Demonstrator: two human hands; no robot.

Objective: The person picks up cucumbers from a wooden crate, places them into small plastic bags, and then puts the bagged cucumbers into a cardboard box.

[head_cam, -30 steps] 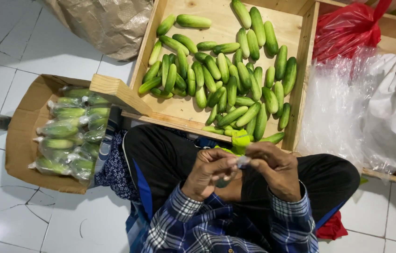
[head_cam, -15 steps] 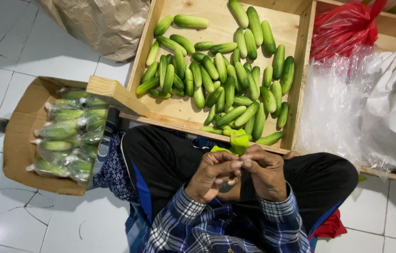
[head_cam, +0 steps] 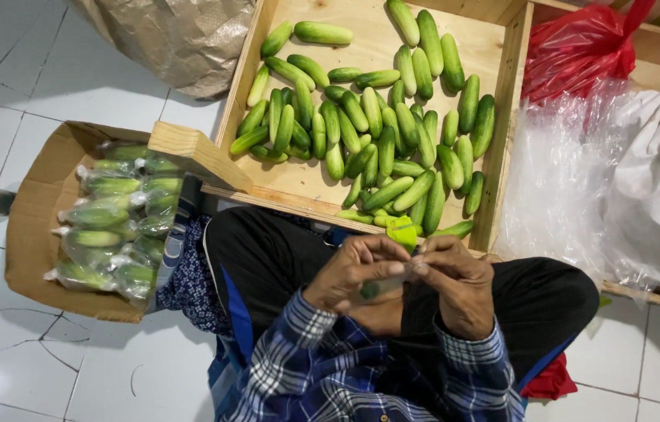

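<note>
Pinch the small clear wrap (head_cam: 404, 270) firmly between left hand (head_cam: 349, 275) and right hand (head_cam: 455, 281) fingertips, both closed on it, above the cucumber tray (head_cam: 502, 148); keep tension even.

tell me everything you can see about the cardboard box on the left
The cardboard box is plain brown, open at the top, with flaps folded outward. It sits on the white tiled floor to the person's left, beside their knee and against the corner of the wooden tray. It is filled with clear bags of cucumbers, lying in rough rows. Neither hand touches it.
</note>
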